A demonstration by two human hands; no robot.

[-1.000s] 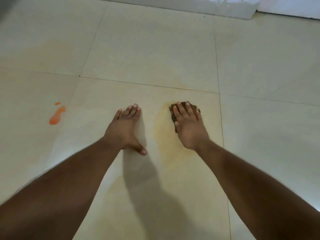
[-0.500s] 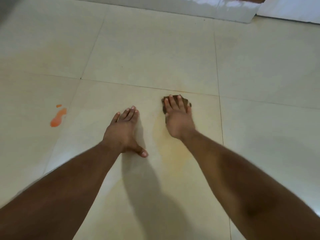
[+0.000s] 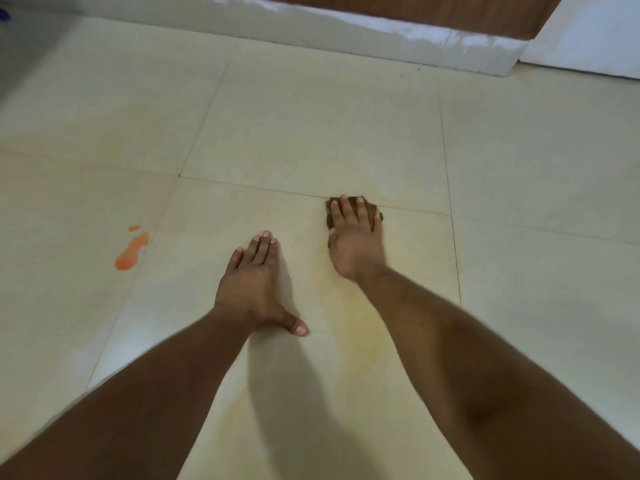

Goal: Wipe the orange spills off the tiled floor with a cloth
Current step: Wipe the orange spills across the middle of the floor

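My right hand (image 3: 356, 237) lies flat with straight fingers on a small brown cloth (image 3: 370, 207), pressing it onto the cream tiled floor (image 3: 311, 126) right at a grout line. Only the cloth's edges show around my fingers. A pale yellow-orange smear (image 3: 349, 317) trails on the tile from the cloth back toward me. My left hand (image 3: 254, 282) rests flat on the floor, fingers together and thumb spread, left of the smear. An orange spill (image 3: 131, 252) with a small drop above it sits on the tile farther left, apart from both hands.
A white skirting ledge (image 3: 381, 36) runs along the far edge of the floor, with a brown wooden panel (image 3: 450, 12) behind it. A white surface (image 3: 588, 36) stands at the top right. Faint yellowish staining marks the far-left tile (image 3: 104, 140).
My right hand has pushed the cloth forward, away from me, up to the grout line, leaving the smear behind it. My left hand has stayed planted.
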